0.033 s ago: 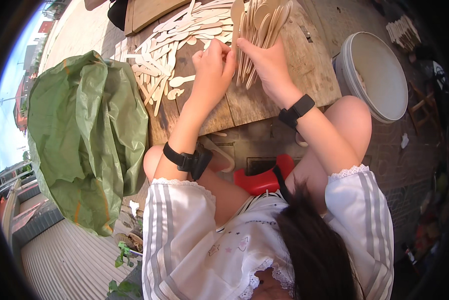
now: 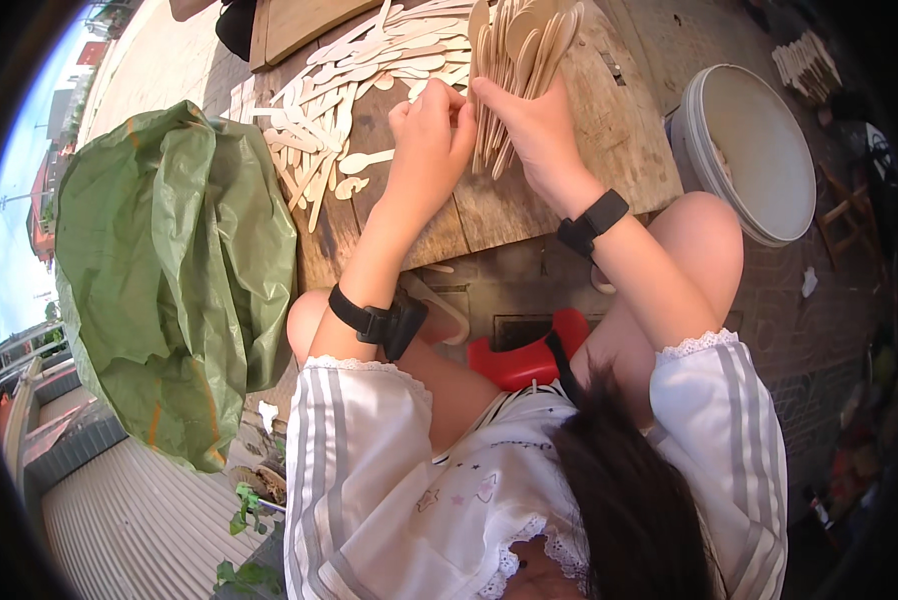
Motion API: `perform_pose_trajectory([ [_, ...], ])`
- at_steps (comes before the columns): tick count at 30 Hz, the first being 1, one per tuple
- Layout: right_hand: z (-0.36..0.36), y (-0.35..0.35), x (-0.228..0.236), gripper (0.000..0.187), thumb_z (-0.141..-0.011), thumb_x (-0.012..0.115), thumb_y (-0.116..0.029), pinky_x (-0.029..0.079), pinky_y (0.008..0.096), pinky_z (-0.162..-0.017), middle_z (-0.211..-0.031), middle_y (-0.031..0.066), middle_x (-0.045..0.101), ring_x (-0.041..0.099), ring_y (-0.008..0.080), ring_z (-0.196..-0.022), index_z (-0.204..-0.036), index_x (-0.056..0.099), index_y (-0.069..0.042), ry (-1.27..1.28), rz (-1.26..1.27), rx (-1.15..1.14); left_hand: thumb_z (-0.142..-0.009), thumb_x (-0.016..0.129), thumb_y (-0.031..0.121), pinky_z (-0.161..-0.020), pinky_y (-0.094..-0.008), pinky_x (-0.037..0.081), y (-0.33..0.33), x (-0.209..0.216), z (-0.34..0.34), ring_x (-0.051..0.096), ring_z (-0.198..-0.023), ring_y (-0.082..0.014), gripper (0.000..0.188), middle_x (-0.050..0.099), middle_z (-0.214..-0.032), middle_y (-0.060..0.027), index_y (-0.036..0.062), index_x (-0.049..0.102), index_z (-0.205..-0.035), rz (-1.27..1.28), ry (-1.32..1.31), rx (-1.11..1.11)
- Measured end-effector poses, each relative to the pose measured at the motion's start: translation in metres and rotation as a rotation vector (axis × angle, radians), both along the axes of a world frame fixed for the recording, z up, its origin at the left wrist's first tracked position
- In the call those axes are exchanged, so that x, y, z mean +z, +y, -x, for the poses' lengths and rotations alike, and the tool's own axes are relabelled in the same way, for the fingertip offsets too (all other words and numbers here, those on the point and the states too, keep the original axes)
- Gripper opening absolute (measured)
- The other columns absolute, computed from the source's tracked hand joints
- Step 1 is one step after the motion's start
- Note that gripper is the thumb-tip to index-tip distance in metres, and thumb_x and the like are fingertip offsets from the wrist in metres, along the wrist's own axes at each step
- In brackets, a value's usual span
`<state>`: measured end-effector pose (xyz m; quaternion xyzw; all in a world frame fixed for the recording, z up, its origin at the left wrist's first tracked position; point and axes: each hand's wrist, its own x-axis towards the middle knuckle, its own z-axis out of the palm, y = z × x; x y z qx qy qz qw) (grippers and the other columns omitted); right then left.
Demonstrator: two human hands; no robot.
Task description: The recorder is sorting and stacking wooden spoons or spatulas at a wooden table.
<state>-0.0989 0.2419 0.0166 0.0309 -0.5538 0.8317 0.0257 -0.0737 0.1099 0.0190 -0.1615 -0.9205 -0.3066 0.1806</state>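
My right hand (image 2: 547, 140) is closed around an upright fanned bundle of wooden spoons (image 2: 525, 75), its thumb along the left side. Close beside it is my left hand (image 2: 429, 145), with fingers curled in a pinch near the bundle's left edge. Whatever those fingertips hold, if anything, is hidden behind them. One spoon (image 2: 479, 25) stands at the left of the bundle, its bowl uppermost. A loose heap of pale wooden spoons (image 2: 379, 65) is spread over the wooden table (image 2: 614, 165), beyond and left of my left hand.
A crumpled green sack (image 2: 169, 280) stands against the table's left side. At the right is a white bucket (image 2: 697, 150). Farther right lies another stack of wooden pieces (image 2: 807, 68). A wooden board (image 2: 299, 30) lies at the far edge. Something red (image 2: 514, 368) is between my legs.
The leftmost spoon has shifted slightly right, closer against the bundle. My left hand has moved a little, while my right hand keeps its grip almost in place.
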Motion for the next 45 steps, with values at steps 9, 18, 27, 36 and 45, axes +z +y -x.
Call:
perform_pose_trajectory([
  [9, -0.004, -0.002, -0.007, 0.033, -0.078, 0.067, -0.003, 0.05, 0.027, -0.076, -0.095, 0.0061, 0.062, 0.061, 0.0127, -0.086, -0.107, 0.052, 0.001, -0.043, 0.112, 0.073, -0.085, 0.055, 0.011, -0.068, -0.0405, 0.04, 0.006, 0.004, -0.005, 0.055, -0.07, -0.0305, 0.008, 0.058, -0.07, -0.0094, 0.0049, 0.05, -0.087, 0.046, 0.018, -0.062],
  [18, 0.018, 0.032, 0.008, 0.02, -0.082, 0.068, -0.013, 0.052, 0.0278, -0.072, -0.086, 0.0051, 0.064, 0.062, 0.0133, -0.078, -0.096, 0.06, -0.002, -0.343, 0.396, 0.002, -0.085, 0.056, 0.011, -0.091, -0.0427, 0.036, -0.034, -0.03, 0.036, 0.048, -0.109, -0.0291, 0.034, 0.052, -0.127, -0.0049, 0.0216, 0.061, -0.116, 0.405, 0.127, 0.116],
  [27, 0.018, 0.039, 0.008, 0.022, -0.08, 0.069, -0.013, 0.052, 0.0307, -0.075, -0.087, 0.0052, 0.064, 0.062, 0.0146, -0.082, -0.097, 0.057, -0.005, -0.392, 0.488, 0.06, -0.08, 0.065, 0.021, -0.092, -0.0416, 0.029, -0.037, -0.039, 0.04, 0.049, -0.105, -0.0228, 0.016, 0.058, -0.106, 0.0006, 0.0188, 0.062, -0.096, 0.46, 0.051, 0.149],
  [36, 0.022, 0.044, 0.007, 0.022, -0.08, 0.069, -0.013, 0.052, 0.031, -0.075, -0.086, 0.0057, 0.065, 0.063, 0.0152, -0.081, -0.097, 0.058, -0.004, -0.392, 0.496, 0.048, -0.082, 0.066, 0.02, -0.084, -0.0387, 0.036, -0.048, -0.021, 0.043, 0.06, -0.078, -0.0188, 0.011, 0.065, -0.072, -0.004, 0.0088, 0.067, -0.085, 0.064, -0.221, 0.275],
  [45, 0.019, 0.039, 0.006, 0.021, -0.08, 0.07, -0.014, 0.052, 0.0305, -0.073, -0.086, 0.005, 0.065, 0.062, 0.0141, -0.08, -0.096, 0.059, -0.004, -0.376, 0.455, 0.092, -0.088, 0.059, 0.014, -0.055, -0.0266, 0.043, -0.053, -0.018, 0.044, 0.055, -0.058, -0.009, 0.014, 0.063, -0.069, -0.0053, 0.0033, 0.068, -0.091, -0.568, -0.485, 0.28],
])
